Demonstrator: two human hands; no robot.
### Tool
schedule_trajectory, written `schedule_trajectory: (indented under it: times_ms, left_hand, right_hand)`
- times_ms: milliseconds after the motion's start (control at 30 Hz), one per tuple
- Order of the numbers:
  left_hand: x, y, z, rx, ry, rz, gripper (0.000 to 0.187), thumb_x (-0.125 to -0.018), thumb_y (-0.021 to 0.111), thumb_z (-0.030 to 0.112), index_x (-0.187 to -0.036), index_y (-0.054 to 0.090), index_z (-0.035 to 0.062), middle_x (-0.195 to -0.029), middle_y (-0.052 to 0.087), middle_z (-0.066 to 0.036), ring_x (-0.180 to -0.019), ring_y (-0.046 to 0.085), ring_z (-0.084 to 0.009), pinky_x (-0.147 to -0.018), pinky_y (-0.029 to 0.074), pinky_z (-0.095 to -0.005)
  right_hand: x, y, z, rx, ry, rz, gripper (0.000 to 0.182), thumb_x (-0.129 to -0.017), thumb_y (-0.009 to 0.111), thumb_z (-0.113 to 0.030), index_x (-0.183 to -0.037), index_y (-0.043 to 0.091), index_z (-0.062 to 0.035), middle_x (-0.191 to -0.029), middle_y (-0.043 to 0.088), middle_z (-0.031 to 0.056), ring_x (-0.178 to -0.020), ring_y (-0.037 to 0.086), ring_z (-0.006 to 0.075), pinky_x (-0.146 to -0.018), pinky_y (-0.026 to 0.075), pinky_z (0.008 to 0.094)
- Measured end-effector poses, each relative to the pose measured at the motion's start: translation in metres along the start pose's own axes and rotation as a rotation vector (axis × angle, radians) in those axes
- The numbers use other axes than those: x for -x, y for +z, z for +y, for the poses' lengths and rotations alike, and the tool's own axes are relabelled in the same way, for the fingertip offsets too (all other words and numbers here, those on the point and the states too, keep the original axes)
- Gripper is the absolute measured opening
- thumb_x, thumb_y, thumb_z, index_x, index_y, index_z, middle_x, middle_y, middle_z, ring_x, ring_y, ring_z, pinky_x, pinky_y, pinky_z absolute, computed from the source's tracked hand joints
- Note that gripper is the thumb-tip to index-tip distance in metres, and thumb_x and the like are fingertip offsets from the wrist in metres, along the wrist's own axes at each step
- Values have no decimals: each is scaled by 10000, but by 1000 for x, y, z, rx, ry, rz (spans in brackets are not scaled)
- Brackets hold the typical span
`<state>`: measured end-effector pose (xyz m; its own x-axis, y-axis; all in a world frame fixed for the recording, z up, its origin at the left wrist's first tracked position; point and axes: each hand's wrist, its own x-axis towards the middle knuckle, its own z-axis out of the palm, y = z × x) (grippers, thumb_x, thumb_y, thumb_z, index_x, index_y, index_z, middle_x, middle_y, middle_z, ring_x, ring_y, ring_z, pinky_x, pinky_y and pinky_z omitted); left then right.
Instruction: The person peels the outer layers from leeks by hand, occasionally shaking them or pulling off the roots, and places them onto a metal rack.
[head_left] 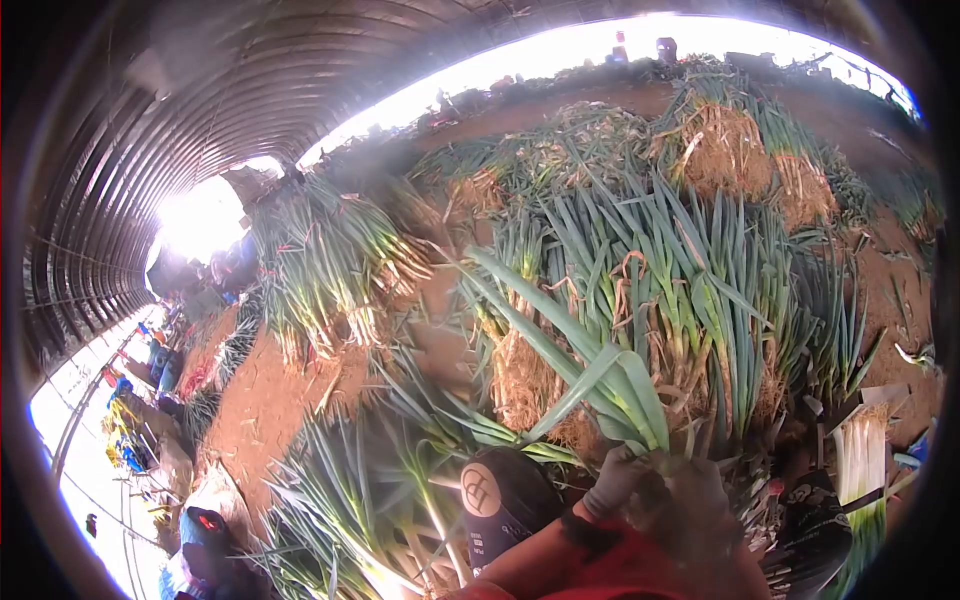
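Observation:
In my gloved left hand (618,482) is the lower part of a green onion (640,405); the fingers are closed round it. Its broad leaves rise up and lean to the left, one of them folded over. My right hand (697,492), also gloved, is right beside the left at the same stalk. Motion blurs it, so its fingers do not show clearly. Past my hands stands a large pile of green onions (690,290) with dry, soil-covered roots. Loose green onions (350,490) lie by my left knee (508,500).
A bundle of white-stalked green onions (862,460) stands at the right. More bunches (340,260) lie on the brown soil (262,400) at the left, others (725,150) farther back. A ribbed tunnel roof (230,90) arches overhead. Bags and a blue-clad shape (205,550) are at the lower left.

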<state>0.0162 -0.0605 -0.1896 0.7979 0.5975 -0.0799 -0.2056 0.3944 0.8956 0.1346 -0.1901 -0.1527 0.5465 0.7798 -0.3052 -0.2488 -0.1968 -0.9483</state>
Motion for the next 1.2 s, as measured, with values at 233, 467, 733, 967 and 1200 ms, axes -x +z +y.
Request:
schedule_trajectory:
  times_ms: [233, 467, 733, 967, 1200]
  left_hand:
    - [-1, 2, 8, 94, 124, 34, 142, -959, 623, 123, -1068, 637, 33, -882, 681, -15, -761, 659, -102, -608, 522, -250]
    - [-8, -29, 60, -21, 232, 240, 141, -970, 642, 183, -955, 662, 44, -836, 659, 6, -645, 592, -77, -528, 453, -235]
    - [-4, 10, 76, -41, 35, 165, 169, -950, 668, 160, -1067, 684, 39, -873, 654, 45, -733, 584, -52, -641, 465, -207]
    - [-10, 49, 104, 92, 67, 257, 200, -932, 642, 51, -1116, 657, -24, -929, 687, -48, -811, 664, -136, -683, 558, -259]
    - [-29, 42, 70, 46, 182, 243, 156, -923, 607, 7, -1066, 645, -41, -982, 680, -86, -830, 682, -174, -716, 574, -282]
  right_hand:
    - [-17, -40, 84, 790, -694, 140, 124, -902, 652, -189, -912, 650, -66, -708, 628, 52, -667, 629, 129, -593, 481, 318]
    - [-15, -142, 108, 875, -214, 447, 151, -900, 646, -177, -997, 638, -61, -740, 625, 47, -670, 623, 143, -589, 488, 325]
    - [29, -30, 21, 470, -316, -20, 223, -899, 640, -164, -1093, 624, -55, -776, 623, 41, -674, 615, 159, -585, 496, 333]
    - [39, 4, -6, 505, -360, -164, 243, -924, 612, -163, -1133, 623, -39, -756, 610, 32, -639, 601, 153, -563, 500, 334]
    - [28, 2, 27, 365, -462, 189, 271, -951, 574, -203, -1180, 650, -79, -720, 646, 95, -636, 646, 211, -608, 520, 335]
